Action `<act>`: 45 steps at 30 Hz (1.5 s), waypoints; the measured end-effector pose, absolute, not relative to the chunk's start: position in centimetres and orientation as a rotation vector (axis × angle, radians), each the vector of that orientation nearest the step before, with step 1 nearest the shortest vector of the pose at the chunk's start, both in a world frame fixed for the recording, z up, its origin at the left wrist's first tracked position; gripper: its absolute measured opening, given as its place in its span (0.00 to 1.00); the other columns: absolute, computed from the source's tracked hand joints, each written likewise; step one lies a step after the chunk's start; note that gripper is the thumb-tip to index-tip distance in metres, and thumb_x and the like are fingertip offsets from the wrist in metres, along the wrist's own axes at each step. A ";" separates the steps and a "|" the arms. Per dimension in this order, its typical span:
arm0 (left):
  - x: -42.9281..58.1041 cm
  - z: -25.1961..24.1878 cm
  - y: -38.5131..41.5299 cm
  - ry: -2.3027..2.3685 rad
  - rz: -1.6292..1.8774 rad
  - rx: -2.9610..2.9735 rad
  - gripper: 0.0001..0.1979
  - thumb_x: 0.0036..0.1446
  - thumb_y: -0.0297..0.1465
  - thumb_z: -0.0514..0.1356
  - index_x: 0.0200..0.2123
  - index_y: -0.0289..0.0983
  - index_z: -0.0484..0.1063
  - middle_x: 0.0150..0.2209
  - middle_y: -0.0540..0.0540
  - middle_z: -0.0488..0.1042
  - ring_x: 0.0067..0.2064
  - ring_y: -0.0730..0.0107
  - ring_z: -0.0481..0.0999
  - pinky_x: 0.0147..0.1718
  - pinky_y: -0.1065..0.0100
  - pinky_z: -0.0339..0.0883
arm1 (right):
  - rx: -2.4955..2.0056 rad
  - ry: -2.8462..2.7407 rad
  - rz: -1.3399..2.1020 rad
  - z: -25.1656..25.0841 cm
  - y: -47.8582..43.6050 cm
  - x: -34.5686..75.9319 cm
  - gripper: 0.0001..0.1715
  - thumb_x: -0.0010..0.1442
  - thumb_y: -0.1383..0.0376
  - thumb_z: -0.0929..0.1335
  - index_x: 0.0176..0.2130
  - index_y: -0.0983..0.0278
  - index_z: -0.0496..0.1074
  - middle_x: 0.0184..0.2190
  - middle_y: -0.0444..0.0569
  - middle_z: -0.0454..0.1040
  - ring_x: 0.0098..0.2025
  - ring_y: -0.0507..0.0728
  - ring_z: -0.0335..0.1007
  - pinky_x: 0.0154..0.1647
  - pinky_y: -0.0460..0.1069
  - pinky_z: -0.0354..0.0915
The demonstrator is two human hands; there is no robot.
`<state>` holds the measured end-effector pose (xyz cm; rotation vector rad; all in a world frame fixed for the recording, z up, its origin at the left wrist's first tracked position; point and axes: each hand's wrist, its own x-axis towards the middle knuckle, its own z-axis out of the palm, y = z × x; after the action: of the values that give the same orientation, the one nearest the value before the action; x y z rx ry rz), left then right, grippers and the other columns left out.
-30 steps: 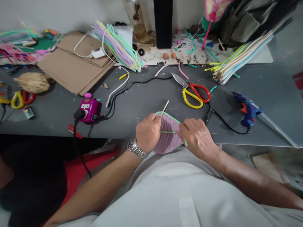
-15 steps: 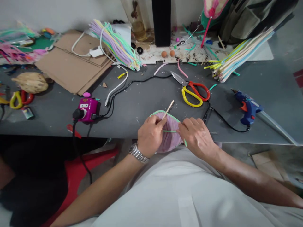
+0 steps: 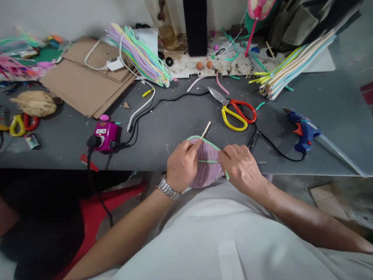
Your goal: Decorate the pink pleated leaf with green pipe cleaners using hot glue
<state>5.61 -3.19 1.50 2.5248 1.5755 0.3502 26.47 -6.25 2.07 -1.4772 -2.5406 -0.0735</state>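
Observation:
At the table's front edge I see a lilac pipe-cleaner piece (image 3: 207,174) shaped like a leaf or petal, with a green pipe cleaner along its upper rim and another across its middle. My left hand (image 3: 182,163) is closed around a thin wooden stick (image 3: 206,129), its tip pressed near the green rim. My right hand (image 3: 240,167) pinches the piece's right end, where a short green tail sticks out below the fingers. The undersides of both hands' fingers are partly hidden. Scissors (image 3: 229,111) with one red and one yellow handle lie open beyond the hands.
A blue glue gun (image 3: 305,132) lies at the right, its cord running left. A purple power adapter (image 3: 105,136) stands at the left. Behind are pipe-cleaner bundles (image 3: 142,56), cardboard (image 3: 84,85) and a black box (image 3: 197,27). A person in dark clothing (image 3: 43,217) sits at the left.
My left hand has shifted slightly left, and the stick's tip has slid down and left along the green rim. My right hand keeps its pinch. The whole view has shifted slightly.

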 end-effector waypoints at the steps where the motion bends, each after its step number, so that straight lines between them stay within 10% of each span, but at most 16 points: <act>1: 5.7 1.6 -3.2 1.574 0.342 2.514 0.20 0.67 0.24 0.52 0.59 0.37 0.73 0.42 0.42 0.76 0.42 0.62 0.77 0.41 0.64 0.73 | -1.479 -2.536 -0.073 2.0 -6.3 26.5 0.12 0.67 0.73 0.65 0.31 0.64 0.72 0.30 0.50 0.69 0.33 0.59 0.56 0.35 0.53 0.44; 34: 5.6 1.5 -2.8 1.561 0.353 2.424 0.22 0.63 0.23 0.54 0.57 0.41 0.75 0.42 0.44 0.76 0.41 0.62 0.76 0.38 0.65 0.71 | -1.298 -1.977 0.674 5.4 -6.4 29.2 0.10 0.67 0.70 0.66 0.44 0.62 0.76 0.43 0.50 0.81 0.44 0.56 0.77 0.45 0.52 0.69; 45: 5.5 1.0 -2.7 1.552 0.425 2.400 0.20 0.65 0.26 0.54 0.56 0.41 0.76 0.42 0.43 0.76 0.40 0.62 0.76 0.37 0.65 0.69 | -1.864 -2.446 -0.131 4.1 -5.3 25.3 0.07 0.64 0.73 0.65 0.36 0.63 0.70 0.31 0.51 0.75 0.35 0.59 0.63 0.37 0.54 0.49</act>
<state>5.55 -2.74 1.01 2.4001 1.5520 0.4252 25.27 -5.32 4.15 -1.8640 -2.4458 -0.1308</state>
